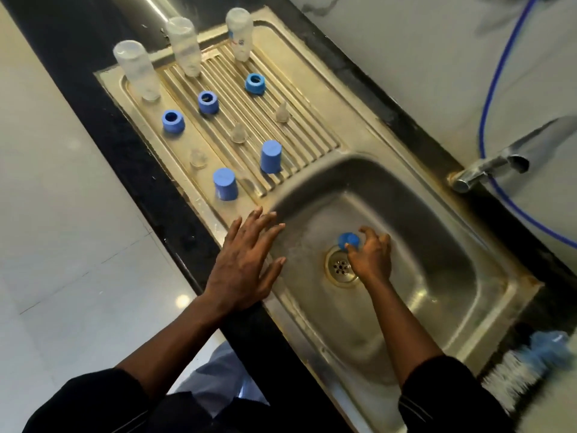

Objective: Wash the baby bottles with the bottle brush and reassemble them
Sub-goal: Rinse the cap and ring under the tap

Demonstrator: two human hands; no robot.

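Observation:
Three clear baby bottles [184, 46] stand upside down at the far end of the steel drainboard [299, 89]. In front of them sit three blue collar rings [208, 102], three clear teats [238, 133] and two blue caps [271, 156]. Down in the sink basin [437, 276], beside the drain [340, 267], my right hand [371, 256] grips a third blue cap [349, 239]. My left hand [246, 260] lies flat with fingers spread on the sink's front rim, holding nothing. The bottle brush [524, 367], white and blue bristles, rests on the counter at the right.
A steel tap [490, 165] reaches over the basin from the back right, with a blue hose [487, 98] running along the white wall. A black counter [150, 182] frames the sink; pale floor lies to the left.

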